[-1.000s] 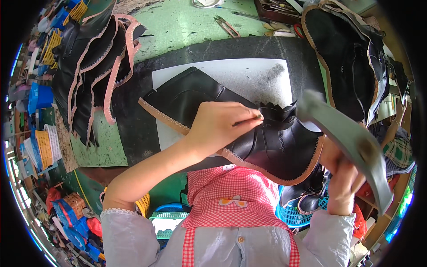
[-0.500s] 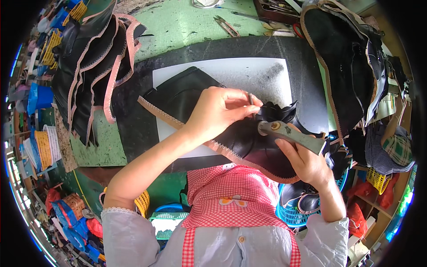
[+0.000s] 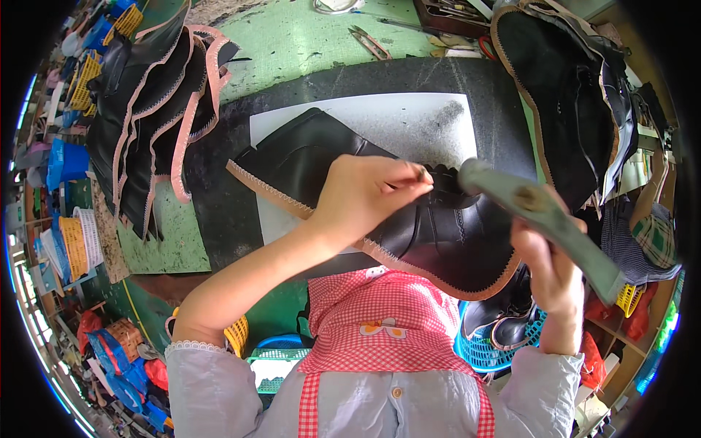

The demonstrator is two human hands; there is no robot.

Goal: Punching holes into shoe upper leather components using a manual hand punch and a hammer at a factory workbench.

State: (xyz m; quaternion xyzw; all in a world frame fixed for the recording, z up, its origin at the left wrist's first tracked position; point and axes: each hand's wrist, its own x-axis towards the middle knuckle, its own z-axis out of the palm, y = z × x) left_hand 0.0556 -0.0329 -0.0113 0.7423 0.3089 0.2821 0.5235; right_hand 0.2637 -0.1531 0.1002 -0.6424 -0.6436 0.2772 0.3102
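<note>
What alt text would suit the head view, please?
A person's right hand holds a hammer over a black shoe upper; the left hand pinches a small, mostly hidden tool near its scalloped trim. The upper lies across a white sheet on a black mat.

Your head-worn fisheye camera looks steeply down at close range, taking in your apron (image 3: pixel 420 317) below and the worktop (image 3: pixel 292 51) beyond.

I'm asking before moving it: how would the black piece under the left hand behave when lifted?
The black piece would probably flop: it looks thin and wavy. Its sheen suggests slight slipperiness. Spread out, it seems unlikely to roll.
</note>
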